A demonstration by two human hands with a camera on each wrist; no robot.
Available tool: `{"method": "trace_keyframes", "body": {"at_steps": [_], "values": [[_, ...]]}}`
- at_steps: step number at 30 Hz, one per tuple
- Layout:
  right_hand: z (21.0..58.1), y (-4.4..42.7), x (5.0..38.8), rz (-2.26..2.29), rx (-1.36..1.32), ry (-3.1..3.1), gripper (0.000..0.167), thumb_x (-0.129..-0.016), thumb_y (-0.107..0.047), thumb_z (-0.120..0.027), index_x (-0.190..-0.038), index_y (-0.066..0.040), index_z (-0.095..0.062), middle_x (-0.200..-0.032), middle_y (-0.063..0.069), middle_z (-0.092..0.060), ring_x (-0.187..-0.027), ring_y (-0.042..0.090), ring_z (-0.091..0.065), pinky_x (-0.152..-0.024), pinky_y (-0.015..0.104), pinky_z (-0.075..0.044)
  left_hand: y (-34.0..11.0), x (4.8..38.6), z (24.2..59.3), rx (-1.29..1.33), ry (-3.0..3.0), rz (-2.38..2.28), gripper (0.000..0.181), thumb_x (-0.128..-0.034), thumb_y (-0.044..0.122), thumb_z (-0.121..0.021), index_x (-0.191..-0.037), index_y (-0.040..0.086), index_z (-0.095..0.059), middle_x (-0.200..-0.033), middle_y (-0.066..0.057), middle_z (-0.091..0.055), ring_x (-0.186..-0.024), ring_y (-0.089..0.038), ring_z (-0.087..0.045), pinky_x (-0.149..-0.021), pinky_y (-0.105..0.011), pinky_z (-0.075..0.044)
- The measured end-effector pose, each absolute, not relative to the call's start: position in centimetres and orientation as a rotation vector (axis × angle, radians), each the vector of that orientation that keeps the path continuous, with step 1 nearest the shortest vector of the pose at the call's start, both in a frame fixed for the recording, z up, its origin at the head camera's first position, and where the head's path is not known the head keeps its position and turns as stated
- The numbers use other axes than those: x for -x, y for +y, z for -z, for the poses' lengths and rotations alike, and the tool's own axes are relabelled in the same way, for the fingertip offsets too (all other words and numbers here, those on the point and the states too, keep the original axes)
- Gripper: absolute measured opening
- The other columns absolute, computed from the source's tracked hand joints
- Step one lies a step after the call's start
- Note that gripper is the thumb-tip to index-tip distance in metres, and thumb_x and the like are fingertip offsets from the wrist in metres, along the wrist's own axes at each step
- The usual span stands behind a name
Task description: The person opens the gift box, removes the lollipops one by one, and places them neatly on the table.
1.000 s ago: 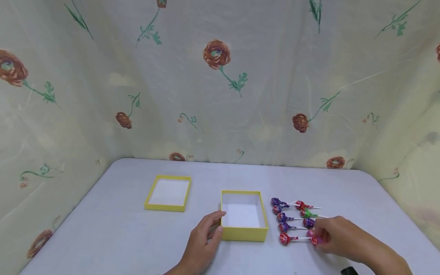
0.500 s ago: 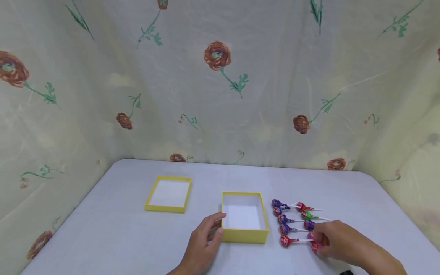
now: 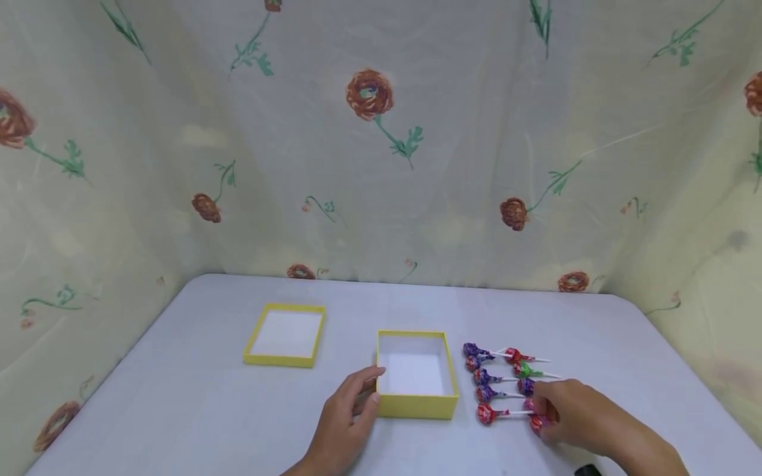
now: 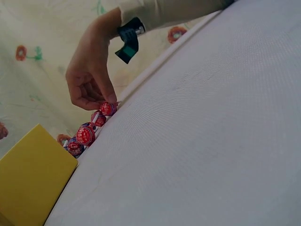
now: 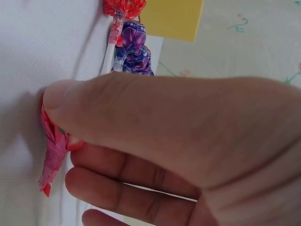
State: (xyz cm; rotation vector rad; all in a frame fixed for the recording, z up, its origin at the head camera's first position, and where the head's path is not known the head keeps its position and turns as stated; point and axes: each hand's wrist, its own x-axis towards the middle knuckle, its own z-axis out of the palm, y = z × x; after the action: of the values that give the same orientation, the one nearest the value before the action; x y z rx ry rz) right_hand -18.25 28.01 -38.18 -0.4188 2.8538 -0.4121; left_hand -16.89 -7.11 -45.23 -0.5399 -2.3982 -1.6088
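My right hand (image 3: 574, 416) pinches a pink-red wrapped lollipop (image 3: 538, 424) between thumb and fingers, low over the table. In the right wrist view the thumb covers part of that lollipop's wrapper (image 5: 54, 157). Beside it lie several lollipops in two rough columns, among them a red one (image 3: 486, 414), a purple one (image 3: 485, 394) and a green one (image 3: 524, 370). My left hand (image 3: 344, 420) rests against the left side of a yellow open box (image 3: 417, 406) with a white inside. Its fingertips touch the rim, and the fingers look relaxed. The left wrist view does not show this hand.
A shallow yellow-rimmed lid (image 3: 280, 361) lies inside up, to the left behind the box. The white table (image 3: 208, 396) meets a flower-patterned curtain (image 3: 452, 145) at its back and sides. A dark band (image 4: 129, 40) sits on the right wrist.
The right hand and its pinched lollipop have shifted slightly toward the person. The left hand stays at the box. The head view has swung a little.
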Motion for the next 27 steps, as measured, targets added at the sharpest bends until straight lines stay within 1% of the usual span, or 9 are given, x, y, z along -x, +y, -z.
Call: {"method": "trace_keyframes", "body": {"at_steps": [8, 12, 16, 19, 23, 27], "values": [[37.9, 28.2, 18.1, 0.467, 0.429, 2.84, 0.028, -0.07, -0.015, -0.085, -0.082, -0.017, -0.06, -0.068, -0.004, -0.048, -0.064, 0.012, -0.045, -0.054, 0.023, -0.037, -7.2, 16.9, 45.4, 0.551, -2.397, 1.596, 0.036, -0.0995, 0.015, -0.052, -0.135, 0.018, -0.052, -0.135, -0.001, -0.052, -0.12, -0.023, -0.056, -0.084, -0.025, -0.055], [37.5, 28.5, 18.0, 0.505, 0.449, 2.836, 0.025, -0.073, -0.021, -0.083, -0.082, -0.017, -0.06, -0.069, -0.005, -0.049, -0.064, 0.01, -0.045, -0.054, 0.023, -0.038, -7.0, 16.9, 45.2, 0.557, -2.397, 1.601, 0.036, -0.0997, 0.015, -0.052, -0.136, 0.018, -0.052, -0.135, -0.001, -0.052, -0.12, -0.023, -0.056, -0.083, -0.025, -0.055], [37.2, 28.5, 18.0, 0.535, 0.555, 2.875, 0.022, -0.078, -0.027, -0.08, -0.08, -0.019, -0.059, -0.068, -0.009, -0.049, -0.063, 0.007, -0.044, -0.053, 0.022, -0.037, -7.0, 16.8, 44.9, 0.558, -2.387, 1.615, 0.036, -0.0997, 0.016, -0.052, -0.135, 0.02, -0.052, -0.135, 0.002, -0.053, -0.119, -0.022, -0.057, -0.083, -0.025, -0.055], [37.2, 28.2, 17.9, 0.508, 0.65, 2.936, 0.022, -0.079, -0.03, -0.078, -0.079, -0.021, -0.058, -0.068, -0.012, -0.048, -0.063, 0.004, -0.044, -0.054, 0.022, -0.037, -7.0, 16.8, 44.9, 0.555, -2.372, 1.63, 0.036, -0.0996, 0.017, -0.052, -0.136, 0.022, -0.052, -0.133, 0.002, -0.053, -0.118, -0.022, -0.057, -0.083, -0.026, -0.055], [37.2, 27.5, 17.8, 0.452, 0.694, 3.018, 0.02, -0.08, -0.03, -0.077, -0.082, -0.02, -0.061, -0.071, -0.013, -0.05, -0.066, 0.005, -0.045, -0.057, 0.023, -0.041, -7.1, 16.7, 45.1, 0.554, -2.349, 1.658, 0.037, -0.0989, 0.016, -0.053, -0.136, 0.022, -0.052, -0.132, -0.002, -0.055, -0.118, -0.024, -0.057, -0.083, -0.027, -0.055], [37.2, 26.4, 17.7, 0.424, 0.695, 3.091, 0.02, -0.08, -0.029, -0.078, -0.083, -0.019, -0.061, -0.073, -0.013, -0.051, -0.067, 0.006, -0.047, -0.058, 0.025, -0.045, -7.2, 16.8, 44.9, 0.519, -2.371, 1.69, 0.038, -0.1, 0.02, -0.051, -0.137, 0.024, -0.049, -0.133, -0.004, -0.054, -0.119, -0.023, -0.057, -0.085, -0.029, -0.055]]}}
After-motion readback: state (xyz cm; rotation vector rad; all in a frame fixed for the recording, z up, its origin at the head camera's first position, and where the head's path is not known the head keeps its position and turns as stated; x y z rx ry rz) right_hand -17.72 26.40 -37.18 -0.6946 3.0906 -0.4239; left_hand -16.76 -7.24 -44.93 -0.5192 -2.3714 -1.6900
